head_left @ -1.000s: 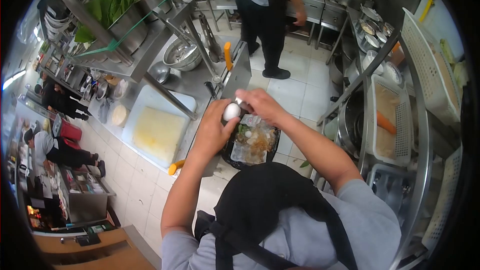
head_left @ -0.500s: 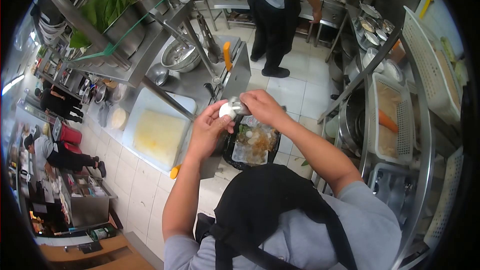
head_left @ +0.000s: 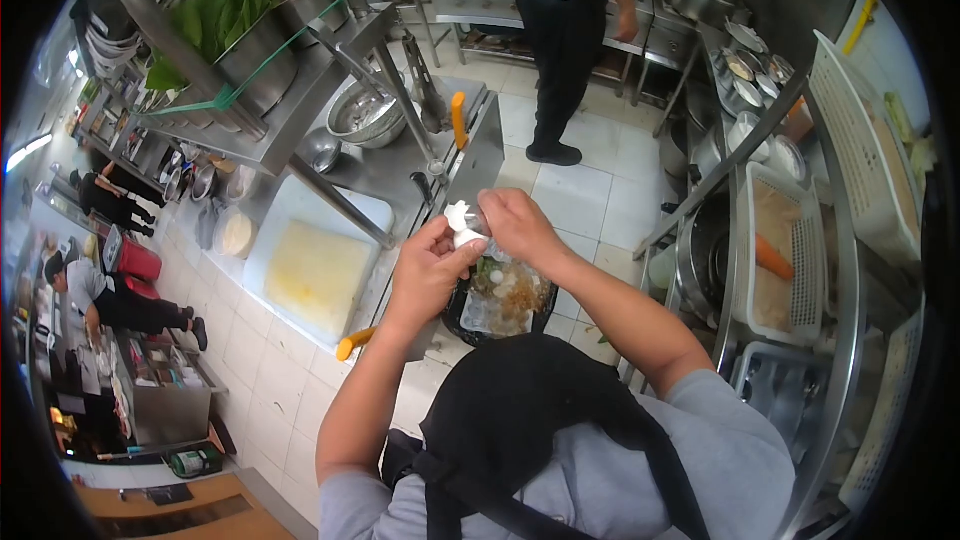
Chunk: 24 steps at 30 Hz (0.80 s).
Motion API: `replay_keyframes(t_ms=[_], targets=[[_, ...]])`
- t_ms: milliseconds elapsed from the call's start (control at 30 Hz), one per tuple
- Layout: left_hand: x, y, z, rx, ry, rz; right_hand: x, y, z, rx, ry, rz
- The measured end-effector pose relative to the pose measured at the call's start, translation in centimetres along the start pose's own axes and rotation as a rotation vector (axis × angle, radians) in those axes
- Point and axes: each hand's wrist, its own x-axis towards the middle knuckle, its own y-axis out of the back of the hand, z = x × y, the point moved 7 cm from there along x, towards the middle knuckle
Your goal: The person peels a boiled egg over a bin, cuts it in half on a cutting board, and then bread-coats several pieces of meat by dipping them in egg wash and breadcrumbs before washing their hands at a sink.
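Observation:
My left hand (head_left: pixel 430 270) is closed around a small white piece (head_left: pixel 463 224), held between thumb and fingers. Its upper end has pointed lobes, like a cut vegetable or a broken shell. My right hand (head_left: pixel 520 228) is closed right beside it, on a small grey metal tool (head_left: pixel 478 226) that touches the white piece; its kind is mostly hidden by the fingers. Below both hands stands a black-lined waste bin (head_left: pixel 455 318) with food scraps and clear plastic inside.
Left of my hands, a white tub with a yellowish cutting board (head_left: pixel 318 275) sits on the steel counter (head_left: pixel 405 162). A shelf post (head_left: pixel 345 202) slants across it. To the right, a steel rack holds a white basket (head_left: pixel 752 270). A person (head_left: pixel 560 50) stands ahead.
The white piece has turned in my left hand, and its pointed lobes now face up. My right hand has shifted slightly along it. The view has moved a little.

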Motion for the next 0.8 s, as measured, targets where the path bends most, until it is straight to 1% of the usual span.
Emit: replay_keyframes(t_ms=[33,67,133,200,267,300,367,400,467,500,533,567,600,667,700,767,800], targets=[[0.0,-0.2,-0.3,0.06,0.046,-0.034,-0.1,0.2,-0.5,-0.05,0.025,0.024],[0.1,-0.1,-0.2,0.061,0.045,-0.03,0.0,0.5,-0.9,-0.1,0.054,0.052],[0.4,0.3,0.6,-0.155,-0.054,0.036,0.6,1.6,-0.4,-0.107,0.029,0.055],[0.5,0.5,0.8,-0.153,-0.067,0.028,0.9,1.9,0.1,-0.114,0.004,0.058],[0.4,0.5,0.9,-0.152,-0.077,0.016,1.0,1.5,0.7,-0.109,-0.041,0.009],[0.2,0.4,0.9,-0.095,-0.075,0.011,1.0,1.5,0.9,-0.107,-0.042,0.017],[0.3,0.2,1.1,-0.036,-0.076,-0.001,1.0,0.4,0.6,-0.003,-0.039,-0.053],[0.2,0.2,1.0,-0.034,-0.059,-0.002,0.6,0.3,0.4,-0.002,-0.04,-0.049],[0.2,0.5,1.1,-0.037,-0.043,0.0,-0.6,0.9,-2.5,-0.276,0.085,0.074],[0.3,0.8,1.0,0.058,-0.014,-0.025,-0.6,0.9,-2.3,-0.278,0.083,0.072],[0.3,0.9,1.1,0.151,0.015,-0.05,-0.7,0.7,-3.3,-0.459,0.256,0.077],[0.2,0.8,1.4,0.147,0.02,-0.049,-1.1,0.2,-4.2,-0.638,0.429,0.078],[0.1,0.6,2.2,0.158,0.006,-0.053,-1.1,0.2,-4.3,-0.638,0.426,0.076],[0.0,0.5,2.7,0.165,-0.006,-0.056,-0.9,-0.2,-4.4,-0.673,0.356,-0.009],[0.0,0.5,2.8,0.19,-0.005,-0.058,-0.8,-0.2,-4.4,-0.677,0.358,-0.012],[0.2,1.0,2.7,0.212,-0.007,-0.055,-0.8,-0.4,-4.7,-0.732,0.426,0.0],[0.5,1.2,1.8,0.047,0.051,-0.115,-0.7,-0.5,-4.8,-0.735,0.43,-0.004]])
